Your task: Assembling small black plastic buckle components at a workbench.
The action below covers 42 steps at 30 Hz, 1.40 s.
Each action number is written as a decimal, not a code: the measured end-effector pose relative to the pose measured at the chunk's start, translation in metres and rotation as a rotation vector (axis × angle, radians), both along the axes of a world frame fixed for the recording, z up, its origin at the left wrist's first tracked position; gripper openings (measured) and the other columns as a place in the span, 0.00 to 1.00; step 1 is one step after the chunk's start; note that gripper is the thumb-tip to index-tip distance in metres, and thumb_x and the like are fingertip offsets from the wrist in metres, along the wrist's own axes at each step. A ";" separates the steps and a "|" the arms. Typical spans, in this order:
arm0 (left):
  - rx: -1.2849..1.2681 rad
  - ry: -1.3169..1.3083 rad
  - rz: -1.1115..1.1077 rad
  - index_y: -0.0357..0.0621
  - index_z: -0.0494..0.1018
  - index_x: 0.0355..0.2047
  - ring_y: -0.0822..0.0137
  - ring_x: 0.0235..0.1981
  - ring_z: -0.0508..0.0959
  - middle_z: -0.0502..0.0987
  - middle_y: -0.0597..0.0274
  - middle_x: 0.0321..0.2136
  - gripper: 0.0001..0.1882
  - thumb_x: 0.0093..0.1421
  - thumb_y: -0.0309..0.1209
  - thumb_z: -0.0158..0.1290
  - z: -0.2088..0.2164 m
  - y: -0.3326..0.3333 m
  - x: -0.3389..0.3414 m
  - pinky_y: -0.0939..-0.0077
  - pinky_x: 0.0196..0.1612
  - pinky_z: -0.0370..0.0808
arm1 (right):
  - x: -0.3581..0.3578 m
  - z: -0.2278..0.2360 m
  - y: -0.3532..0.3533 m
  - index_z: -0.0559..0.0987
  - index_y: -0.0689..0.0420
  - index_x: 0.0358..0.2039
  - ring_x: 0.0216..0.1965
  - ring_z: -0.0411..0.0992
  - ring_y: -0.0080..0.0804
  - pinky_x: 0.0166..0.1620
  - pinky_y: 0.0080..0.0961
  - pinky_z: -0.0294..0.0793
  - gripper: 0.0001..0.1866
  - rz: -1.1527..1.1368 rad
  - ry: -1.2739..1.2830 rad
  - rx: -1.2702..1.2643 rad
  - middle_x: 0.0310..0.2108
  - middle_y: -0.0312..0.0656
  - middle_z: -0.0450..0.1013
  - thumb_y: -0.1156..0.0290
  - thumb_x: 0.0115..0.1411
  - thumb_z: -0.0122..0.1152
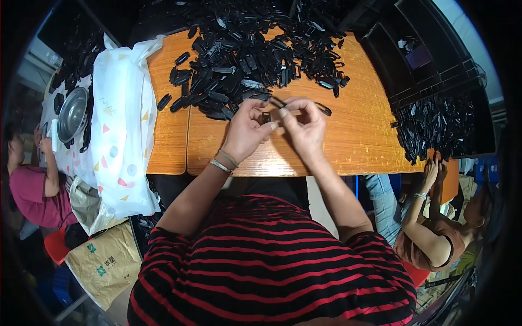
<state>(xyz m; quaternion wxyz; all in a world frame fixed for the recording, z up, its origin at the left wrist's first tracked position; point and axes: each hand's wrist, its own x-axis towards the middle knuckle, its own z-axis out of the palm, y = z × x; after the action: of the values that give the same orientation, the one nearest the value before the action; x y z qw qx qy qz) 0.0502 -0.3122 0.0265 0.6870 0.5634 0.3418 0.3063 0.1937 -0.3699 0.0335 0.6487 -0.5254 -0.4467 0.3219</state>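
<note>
The right hand (305, 127) is nearly closed, thumb and forefinger pinching a narrow black plastic piece (278, 103); the left hand (246, 130), also drawn in, has a small dark rectangular piece (266, 117) between thumb and bent fingers. Both are above the middle of the orange-brown wood-grain surface (361, 133), with a strip of wood between them and its near edge and a wider stretch of wood toward its right edge. A slim black loop-shaped piece (323, 109) shows just beside the right hand; whether it is held, I cannot tell. Toward the far edge spreads one heap of black plastic parts (244, 65), too tangled to count. One white plastic sheet with coloured shapes (122, 130) covers the left edge; one black bin (486, 122) stands at the right. Two co-workers sit beyond, one per side.
</note>
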 end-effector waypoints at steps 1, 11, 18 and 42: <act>-0.004 0.002 0.006 0.39 0.62 0.50 0.80 0.27 0.75 0.73 0.63 0.32 0.22 0.57 0.20 0.56 0.000 -0.001 0.000 0.88 0.24 0.71 | -0.010 0.000 -0.004 0.73 0.63 0.34 0.36 0.74 0.21 0.36 0.16 0.76 0.07 0.003 -0.035 0.004 0.39 0.38 0.73 0.82 0.57 0.63; -0.254 -0.324 -0.079 0.35 0.69 0.49 0.74 0.35 0.78 0.77 0.62 0.39 0.13 0.64 0.24 0.51 -0.003 -0.002 -0.016 0.83 0.37 0.77 | -0.017 0.002 -0.004 0.76 0.63 0.47 0.34 0.70 0.17 0.38 0.14 0.72 0.14 0.004 -0.282 -0.043 0.37 0.34 0.70 0.80 0.59 0.61; -0.449 -0.579 -0.038 0.37 0.71 0.47 0.74 0.32 0.78 0.78 0.62 0.36 0.12 0.64 0.27 0.52 -0.019 -0.008 -0.019 0.83 0.34 0.76 | -0.028 0.009 -0.003 0.75 0.64 0.47 0.36 0.71 0.19 0.40 0.15 0.73 0.14 0.035 -0.100 -0.022 0.39 0.35 0.69 0.80 0.59 0.60; -0.126 -0.353 0.162 0.36 0.71 0.53 0.82 0.24 0.72 0.78 0.67 0.33 0.17 0.63 0.24 0.53 -0.017 -0.012 -0.036 0.90 0.28 0.70 | -0.034 0.008 -0.006 0.78 0.60 0.37 0.28 0.69 0.22 0.28 0.17 0.70 0.11 0.024 -0.492 0.099 0.30 0.38 0.68 0.83 0.52 0.65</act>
<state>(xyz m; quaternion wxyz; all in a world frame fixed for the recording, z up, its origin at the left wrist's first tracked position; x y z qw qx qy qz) 0.0141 -0.3238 0.0094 0.7432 0.4275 0.2790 0.4326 0.1596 -0.3762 0.0417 0.5417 -0.5501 -0.6125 0.1697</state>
